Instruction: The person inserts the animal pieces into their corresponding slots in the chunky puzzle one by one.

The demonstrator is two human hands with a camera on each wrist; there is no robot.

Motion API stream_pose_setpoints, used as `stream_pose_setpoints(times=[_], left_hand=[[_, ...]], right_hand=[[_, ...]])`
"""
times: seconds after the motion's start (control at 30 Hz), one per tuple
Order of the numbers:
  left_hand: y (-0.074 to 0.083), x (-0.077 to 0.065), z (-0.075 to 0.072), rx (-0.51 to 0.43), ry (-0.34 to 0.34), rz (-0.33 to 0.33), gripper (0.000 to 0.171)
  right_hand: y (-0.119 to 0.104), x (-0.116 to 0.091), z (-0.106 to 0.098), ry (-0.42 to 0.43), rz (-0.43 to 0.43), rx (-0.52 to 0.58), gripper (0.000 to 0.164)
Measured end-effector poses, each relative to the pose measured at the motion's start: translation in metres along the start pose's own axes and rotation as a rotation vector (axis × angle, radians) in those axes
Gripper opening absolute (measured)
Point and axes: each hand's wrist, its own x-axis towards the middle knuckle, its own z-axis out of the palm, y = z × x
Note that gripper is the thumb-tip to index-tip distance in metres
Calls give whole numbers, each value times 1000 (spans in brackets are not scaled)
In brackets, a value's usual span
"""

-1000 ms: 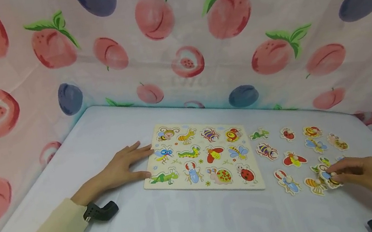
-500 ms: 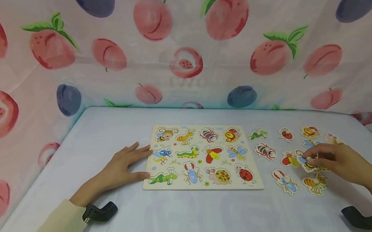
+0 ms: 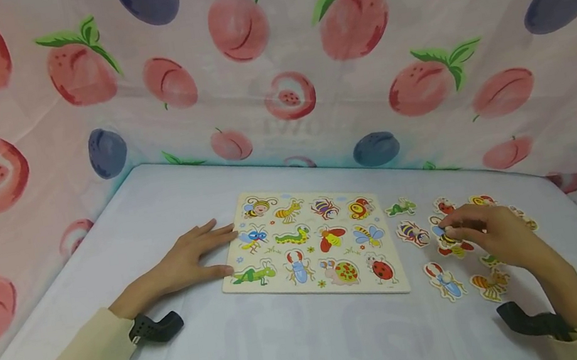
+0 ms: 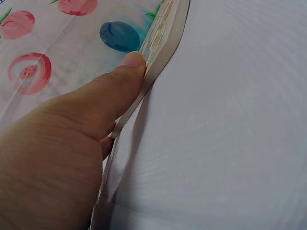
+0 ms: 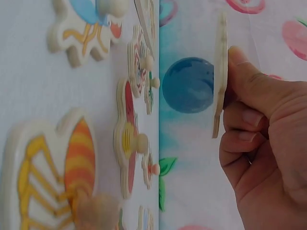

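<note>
Right of centre in the head view, the right hand [image 3: 503,230] pinches the bee piece [image 5: 219,76] above the red-winged piece [image 5: 127,139]; carried too low, it could knock that one, and a slipping pinch could drop it. Its long axis runs up the right-wrist frame, edge-on; where its head points, I cannot tell. At centre-left, the left hand [image 3: 187,260], fingers straight, touches the board [image 3: 286,285].
</note>
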Motion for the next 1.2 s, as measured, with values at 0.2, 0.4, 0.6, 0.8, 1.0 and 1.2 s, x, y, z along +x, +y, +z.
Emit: stream_pose_setpoints(times=[0.2, 0.4, 0.6, 0.8, 1.0, 1.2], left_hand=[[1, 0, -1, -2, 7, 7, 71], [1, -1, -1, -2, 8, -5, 71], [2, -1, 1, -14, -1, -14, 72], [3, -1, 1, -14, -2, -15, 72], [3, 0, 0, -8, -5, -22, 72], [2, 0, 0, -6, -4, -15, 72]], right_hand=[[-9, 12, 3, 18, -70, 36, 16], [-14, 22, 6, 32, -118, 54, 20], [-19, 34, 13, 40, -142, 93, 22], [-29, 50, 19, 61, -189, 121, 20], [-37, 64, 27, 64, -198, 141, 20], [-48, 77, 36, 34, -187, 175, 15]])
